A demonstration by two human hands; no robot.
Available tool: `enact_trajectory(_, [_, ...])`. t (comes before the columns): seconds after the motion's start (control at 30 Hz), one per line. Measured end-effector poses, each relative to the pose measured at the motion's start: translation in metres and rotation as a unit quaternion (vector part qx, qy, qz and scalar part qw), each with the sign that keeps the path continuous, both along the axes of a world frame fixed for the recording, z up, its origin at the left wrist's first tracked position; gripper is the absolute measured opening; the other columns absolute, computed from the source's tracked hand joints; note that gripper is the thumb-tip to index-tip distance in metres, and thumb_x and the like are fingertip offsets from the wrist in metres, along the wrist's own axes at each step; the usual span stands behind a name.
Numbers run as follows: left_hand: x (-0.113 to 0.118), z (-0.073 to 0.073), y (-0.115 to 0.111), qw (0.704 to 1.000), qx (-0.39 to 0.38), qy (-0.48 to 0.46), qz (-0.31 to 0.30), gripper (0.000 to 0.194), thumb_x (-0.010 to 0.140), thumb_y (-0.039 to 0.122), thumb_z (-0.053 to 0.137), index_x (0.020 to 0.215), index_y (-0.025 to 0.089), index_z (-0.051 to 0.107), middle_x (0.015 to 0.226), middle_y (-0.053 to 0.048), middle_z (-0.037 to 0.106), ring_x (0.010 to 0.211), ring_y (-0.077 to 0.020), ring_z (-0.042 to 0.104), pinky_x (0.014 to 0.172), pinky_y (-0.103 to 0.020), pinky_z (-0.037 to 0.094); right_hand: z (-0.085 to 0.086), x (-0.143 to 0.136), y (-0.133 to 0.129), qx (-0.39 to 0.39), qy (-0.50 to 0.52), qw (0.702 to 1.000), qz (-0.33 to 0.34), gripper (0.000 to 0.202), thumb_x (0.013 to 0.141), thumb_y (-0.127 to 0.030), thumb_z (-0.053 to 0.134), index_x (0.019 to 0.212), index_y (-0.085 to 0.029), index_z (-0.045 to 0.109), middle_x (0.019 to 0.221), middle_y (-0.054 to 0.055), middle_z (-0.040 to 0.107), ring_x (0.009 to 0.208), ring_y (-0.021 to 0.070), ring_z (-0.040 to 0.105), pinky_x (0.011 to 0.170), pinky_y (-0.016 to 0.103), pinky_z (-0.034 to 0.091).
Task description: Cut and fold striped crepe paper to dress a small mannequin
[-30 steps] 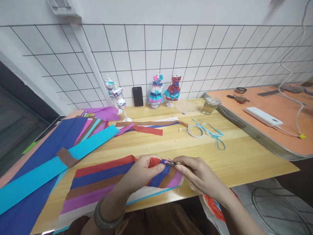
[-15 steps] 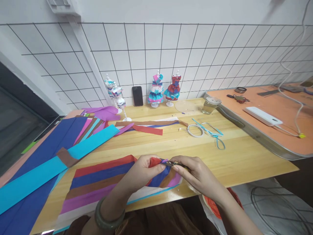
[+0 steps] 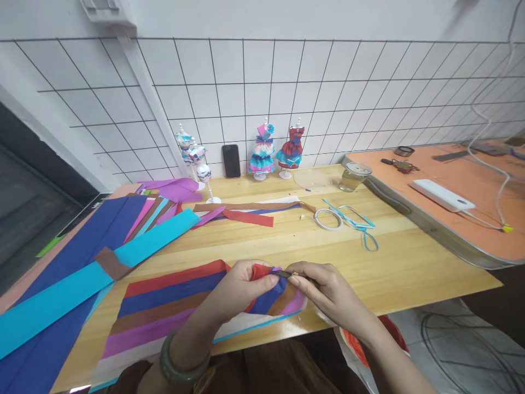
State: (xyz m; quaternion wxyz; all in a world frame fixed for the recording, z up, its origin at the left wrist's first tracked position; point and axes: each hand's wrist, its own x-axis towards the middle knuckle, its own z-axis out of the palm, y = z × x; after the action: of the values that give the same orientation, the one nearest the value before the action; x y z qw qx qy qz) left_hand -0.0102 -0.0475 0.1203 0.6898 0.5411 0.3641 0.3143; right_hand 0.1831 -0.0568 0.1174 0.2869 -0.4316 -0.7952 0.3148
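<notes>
Striped paper (image 3: 164,298) in red, blue, brown, purple, white and light blue lies along the table's front edge. My left hand (image 3: 250,284) pinches its gathered red and blue end. In my right hand (image 3: 324,282) is a slim dark tool (image 3: 285,273), probably small scissors or tweezers, whose tip touches the gathered paper at my left fingertips. The tool's rear part is hidden by my fingers. Right of my left hand, the paper's other stripes fan down below the tool.
Long blue strips (image 3: 158,238) and dark blue sheets (image 3: 61,284) cover the left side. Behind are coloured strips (image 3: 250,219), a tape roll (image 3: 328,219), blue loops (image 3: 369,241), a phone (image 3: 231,161), small dressed mannequins (image 3: 261,153) and a jar (image 3: 355,176). An orange table (image 3: 492,235) adjoins at right.
The tool has turned slightly in my right hand, and its patterned part shows less. Both hands stay almost where they were on the paper.
</notes>
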Motion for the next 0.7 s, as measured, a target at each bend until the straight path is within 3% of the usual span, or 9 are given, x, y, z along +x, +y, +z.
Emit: enact_trajectory(0.7, [-0.0018, -0.0028, 0.0015, 0.999, 0.007, -0.031, -0.006, 0.025, 0.078, 0.028, 0.055, 0.096, 0.013, 0.064, 0.093, -0.008, 0.067, 0.090, -0.0208, 0.058, 0.085, -0.036, 0.041, -0.0074, -0.0046, -0.0011, -0.035, 0.041, 0.998, -0.026, 0.026, 0.088, -0.034, 0.042, 0.087, -0.018, 0.061, 0.074, 0.003, 0.064, 0.066, 0.0133, 0.058, 0.061, 0.022, 0.043])
